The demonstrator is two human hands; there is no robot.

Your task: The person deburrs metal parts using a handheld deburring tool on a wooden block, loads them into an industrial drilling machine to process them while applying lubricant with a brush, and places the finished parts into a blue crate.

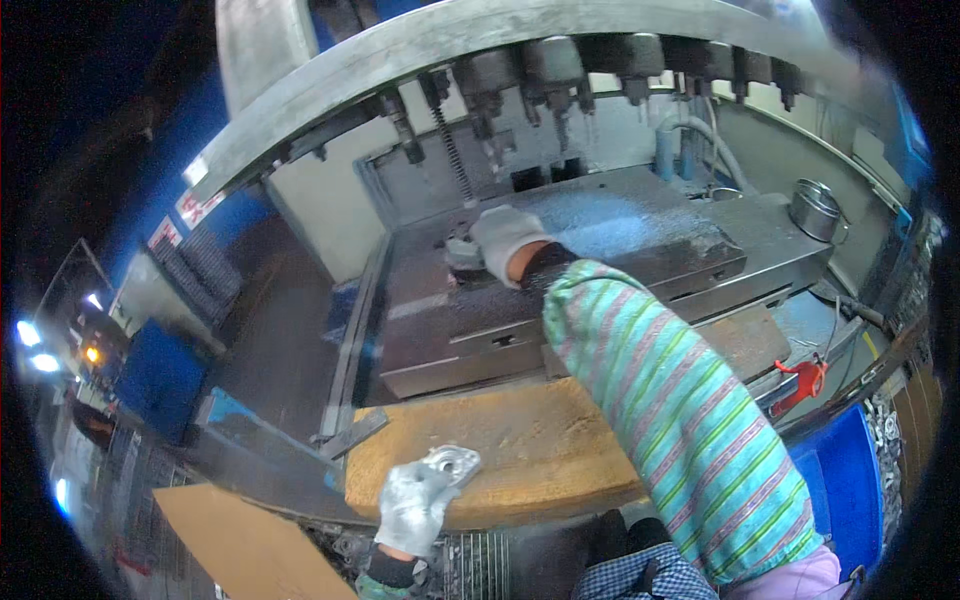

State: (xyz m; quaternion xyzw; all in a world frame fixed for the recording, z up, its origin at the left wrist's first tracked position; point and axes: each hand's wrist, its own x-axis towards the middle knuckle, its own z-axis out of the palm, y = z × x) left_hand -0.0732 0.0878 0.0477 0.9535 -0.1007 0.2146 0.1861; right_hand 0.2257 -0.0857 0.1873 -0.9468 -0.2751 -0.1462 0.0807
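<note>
My left hand [408, 508], in a pale work glove, is closed on a small silvery metal casting [456, 463] with a round hole, above the front board. Stretched far forward, my right hand [506, 243] wears a similar glove. Its fingers are closed at a grey metal piece [462, 254] on the machine's steel bed [430, 345]; the hand partly hides that piece, and whether it is loose or part of a fixture cannot be seen. Just behind the hand hangs a spring-wrapped spindle [452, 145].
Several tool heads [553, 65] hang under a curved metal beam [450, 32]. A yellowish board [545, 450] lies before the bed. At right are a metal cup [816, 208], a red-handled tool [800, 385] and a blue bin [845, 480]. Cardboard [240, 540] stands at lower left.
</note>
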